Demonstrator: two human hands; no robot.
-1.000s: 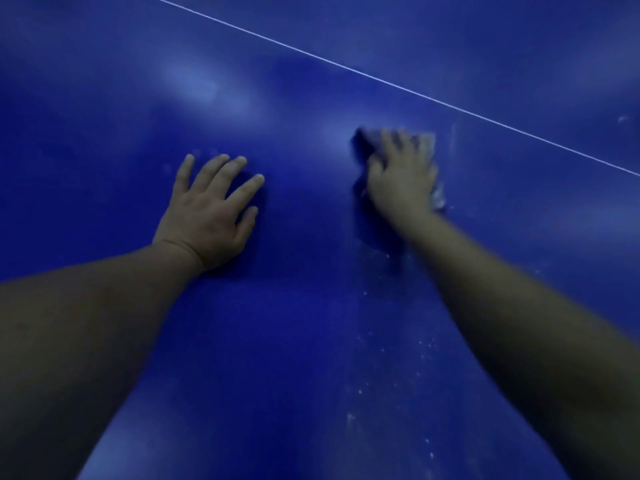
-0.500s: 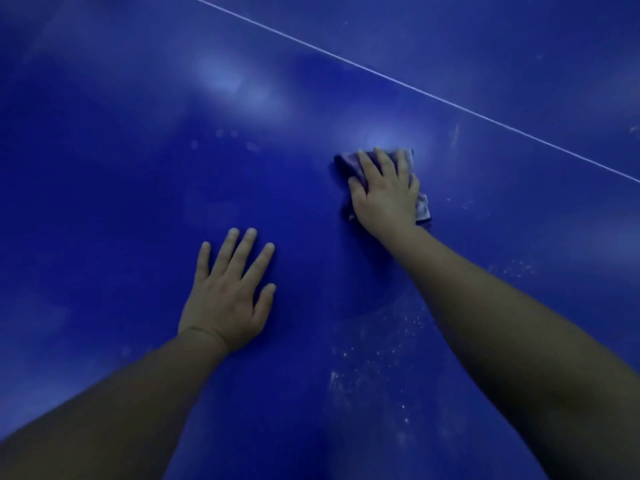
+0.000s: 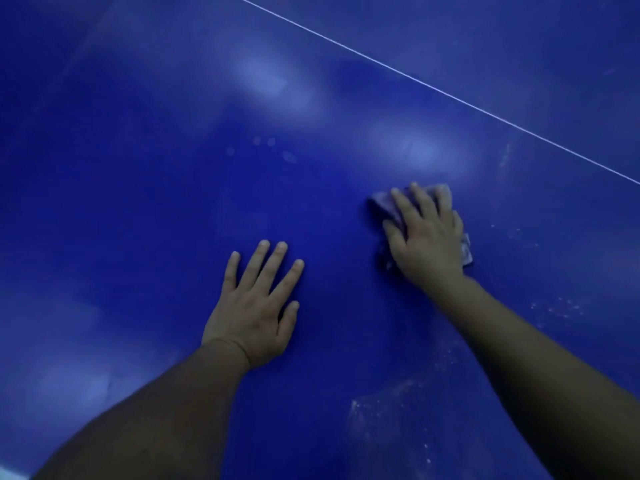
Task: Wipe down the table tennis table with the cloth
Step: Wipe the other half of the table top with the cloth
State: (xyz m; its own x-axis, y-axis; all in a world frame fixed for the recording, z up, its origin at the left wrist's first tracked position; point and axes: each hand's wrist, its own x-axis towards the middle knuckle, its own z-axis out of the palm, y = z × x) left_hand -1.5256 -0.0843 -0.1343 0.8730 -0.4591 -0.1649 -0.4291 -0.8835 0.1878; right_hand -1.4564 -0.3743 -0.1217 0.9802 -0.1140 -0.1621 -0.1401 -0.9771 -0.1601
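So the cloth [image 3: 382, 207] is a small bunched-up pale purplish rag, lying flat on the blue table tennis table [image 3: 156, 188], a bit off to 3 o'clock from the middle of the view. Most of it is buried under the right hand [image 3: 427, 244]. Only a crumpled edge pokes out at the hand's 11 o'clock and a little corner at its 4 o'clock. That hand is pressed down on top of it with fingers stretched out flat and slightly spread, not curled round it.

The left hand [image 3: 254, 310] is at roughly 8 o'clock from the cloth, well apart from the other hand, palm down on bare table with fingers straight and fanned, holding nothing.

Further out, a thin white line [image 3: 415, 79] runs diagonally past the cloth's 12 o'clock, from the top edge down to the right edge. There's a patch of whitish dust specks [image 3: 391, 403] at the cloth's 6 o'clock, next to the right forearm, and a few faint smudges [image 3: 270, 147] up at 10 o'clock. Soft light glare [image 3: 259, 77] shows on the surface.
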